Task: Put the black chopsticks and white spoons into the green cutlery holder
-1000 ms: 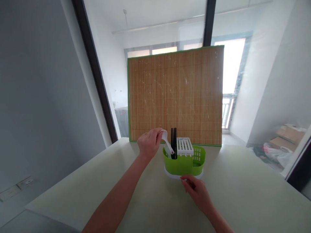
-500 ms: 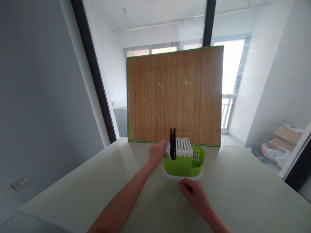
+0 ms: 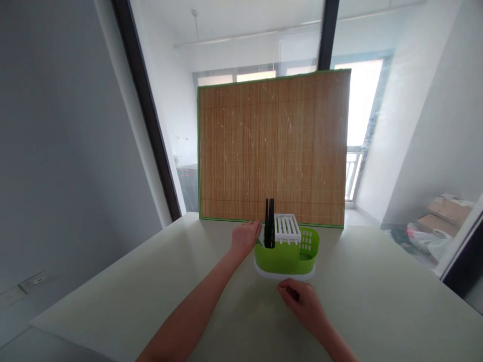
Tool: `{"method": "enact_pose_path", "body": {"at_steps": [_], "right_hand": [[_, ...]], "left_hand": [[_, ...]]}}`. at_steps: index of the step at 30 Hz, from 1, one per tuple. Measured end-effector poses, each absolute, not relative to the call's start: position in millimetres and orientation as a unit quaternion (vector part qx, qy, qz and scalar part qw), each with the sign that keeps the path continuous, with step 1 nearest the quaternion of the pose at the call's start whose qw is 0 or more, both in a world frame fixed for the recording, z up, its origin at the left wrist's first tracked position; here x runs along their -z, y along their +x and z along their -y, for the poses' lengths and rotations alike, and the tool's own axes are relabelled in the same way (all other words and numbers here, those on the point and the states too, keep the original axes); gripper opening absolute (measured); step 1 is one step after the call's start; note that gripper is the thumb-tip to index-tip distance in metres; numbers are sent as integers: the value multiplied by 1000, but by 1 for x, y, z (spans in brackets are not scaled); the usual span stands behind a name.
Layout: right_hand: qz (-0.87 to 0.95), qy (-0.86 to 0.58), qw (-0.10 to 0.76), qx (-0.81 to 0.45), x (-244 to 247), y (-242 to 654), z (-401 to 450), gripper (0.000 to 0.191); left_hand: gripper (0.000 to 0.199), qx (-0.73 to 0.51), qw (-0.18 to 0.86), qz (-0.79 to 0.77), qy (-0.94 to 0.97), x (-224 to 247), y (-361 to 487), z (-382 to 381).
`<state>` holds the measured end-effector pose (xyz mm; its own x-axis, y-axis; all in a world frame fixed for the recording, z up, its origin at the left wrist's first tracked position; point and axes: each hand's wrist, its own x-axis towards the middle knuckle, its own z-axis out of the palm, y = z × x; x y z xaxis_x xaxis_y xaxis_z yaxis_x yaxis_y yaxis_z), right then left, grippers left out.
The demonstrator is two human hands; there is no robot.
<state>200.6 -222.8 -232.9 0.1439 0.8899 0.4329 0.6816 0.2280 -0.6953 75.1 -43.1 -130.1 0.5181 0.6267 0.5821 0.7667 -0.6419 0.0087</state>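
A green plastic utensil holder with a white base and a white slotted rack stands on the table. Black chopsticks are upright in its left compartment. At that compartment's left edge is my left hand, fingers bent over the rim; the pale spoon is mostly hidden there, and whether the fingers still grip it cannot be made out. My right hand is loosely curled in front of the white base, thumb and fingertips together, with nothing visible in it.
Behind the holder a bamboo mat with green edging stands upright at the back of the pale table. Beyond the table on the right lie cardboard boxes and plastic bags. Glass panes with dark frames rise behind.
The spoon, whose bowl showed at my left fingers, has gone down into the left compartment and is now mostly hidden. My right hand has hardly moved. The view has shifted slightly.
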Motion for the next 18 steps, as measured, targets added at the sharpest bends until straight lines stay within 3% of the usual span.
{"method": "enact_pose_path", "body": {"at_steps": [7, 12, 18], "right_hand": [[572, -668, 476, -17, 229, 213, 223, 23], [506, -759, 394, 112, 227, 226, 226, 27], [541, -768, 253, 230, 219, 223, 219, 31]], "left_hand": [[34, 398, 73, 371, -836, 182, 44, 85], [35, 227, 16, 274, -934, 239, 35, 123], [33, 129, -56, 274, -951, 245, 43, 132]]}}
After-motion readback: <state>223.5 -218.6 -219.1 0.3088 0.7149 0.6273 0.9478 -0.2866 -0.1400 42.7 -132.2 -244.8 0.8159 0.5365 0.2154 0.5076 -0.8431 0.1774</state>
